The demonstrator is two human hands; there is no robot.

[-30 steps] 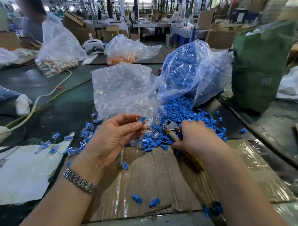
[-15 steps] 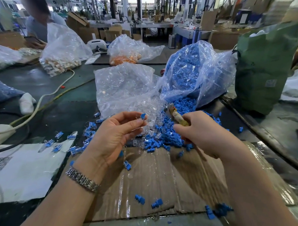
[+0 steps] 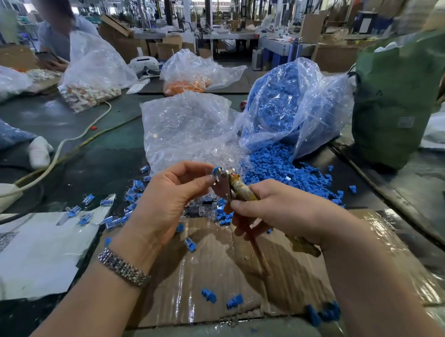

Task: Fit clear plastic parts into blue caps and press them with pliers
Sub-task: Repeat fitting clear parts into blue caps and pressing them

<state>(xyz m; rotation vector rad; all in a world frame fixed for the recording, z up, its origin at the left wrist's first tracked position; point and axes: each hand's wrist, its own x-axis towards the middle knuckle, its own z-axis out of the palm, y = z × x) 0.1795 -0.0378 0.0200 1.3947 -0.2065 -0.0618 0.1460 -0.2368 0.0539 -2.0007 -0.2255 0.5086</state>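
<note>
Left hand (image 3: 172, 195) pinching a small blue cap (image 3: 215, 170) at the fingertips and feeding it to the nose of the pliers (image 3: 227, 183), right hand (image 3: 276, 212) wrapped round the taped handles, above a cardboard sheet (image 3: 220, 274). Loose blue caps (image 3: 287, 168) spilling from a bag (image 3: 290, 108) just behind, beside a bag of clear parts (image 3: 187, 126). Likely risks: cap skewing or popping free under a crooked squeeze, fingertips nipped so near the jaws.

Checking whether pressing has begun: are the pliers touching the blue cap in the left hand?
Touching. The head view shows the pliers head closed against the blue cap pinched by the left hand; no gap shows.
</note>
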